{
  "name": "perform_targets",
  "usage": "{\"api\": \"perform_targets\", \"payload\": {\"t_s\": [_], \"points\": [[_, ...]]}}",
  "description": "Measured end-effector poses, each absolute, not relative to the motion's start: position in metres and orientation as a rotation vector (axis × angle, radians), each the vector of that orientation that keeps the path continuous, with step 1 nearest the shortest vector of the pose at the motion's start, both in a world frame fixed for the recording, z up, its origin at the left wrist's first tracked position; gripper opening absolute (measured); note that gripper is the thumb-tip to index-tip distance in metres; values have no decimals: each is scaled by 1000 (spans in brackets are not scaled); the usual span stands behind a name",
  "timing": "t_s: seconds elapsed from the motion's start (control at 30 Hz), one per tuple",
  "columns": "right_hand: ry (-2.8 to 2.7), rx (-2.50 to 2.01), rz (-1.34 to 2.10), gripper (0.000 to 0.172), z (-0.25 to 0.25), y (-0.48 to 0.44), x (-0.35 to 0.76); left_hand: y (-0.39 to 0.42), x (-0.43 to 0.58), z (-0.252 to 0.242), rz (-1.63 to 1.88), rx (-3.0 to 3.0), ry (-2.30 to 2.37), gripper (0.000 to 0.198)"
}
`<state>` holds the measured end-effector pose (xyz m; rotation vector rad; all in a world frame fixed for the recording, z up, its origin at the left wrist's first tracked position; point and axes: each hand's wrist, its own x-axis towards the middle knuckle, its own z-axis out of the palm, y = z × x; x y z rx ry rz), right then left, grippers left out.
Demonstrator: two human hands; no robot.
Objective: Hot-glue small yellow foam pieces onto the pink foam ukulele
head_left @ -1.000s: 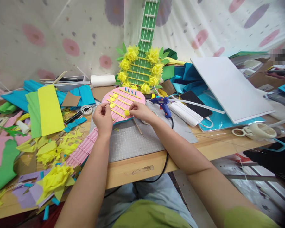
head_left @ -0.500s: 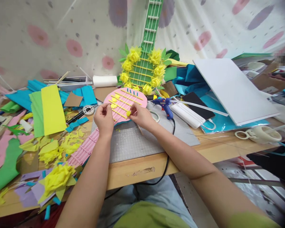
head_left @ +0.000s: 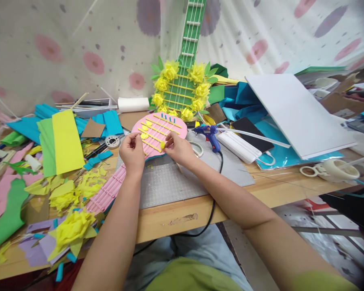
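Pink guitar [head_left: 155,150], mid-frame, has pegs [head_left: 170,119], bars [head_left: 150,140] & petals [head_left: 144,136] on, w/ R hand [head_left: 180,149] pinching a yellow bit [head_left: 162,145] (prob. not yet fixed), L hand [head_left: 132,153] pinched narrow, contents unclear.

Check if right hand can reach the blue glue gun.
Likely yes: the glue gun lies near the right hand, nothing tall between, though that hand seems busy with a yellow piece.

open mat [head_left: 235,171], glue gun [head_left: 210,135] behind
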<state>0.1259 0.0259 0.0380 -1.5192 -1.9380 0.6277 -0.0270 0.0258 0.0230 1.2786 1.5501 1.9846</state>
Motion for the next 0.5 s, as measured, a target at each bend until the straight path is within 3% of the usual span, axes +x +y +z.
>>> {"api": "perform_targets", "payload": {"t_s": [0.5], "points": [[-1914,-1483,671,28,40,25,128,25,-27,24,1978,1321,1610,14]]}}
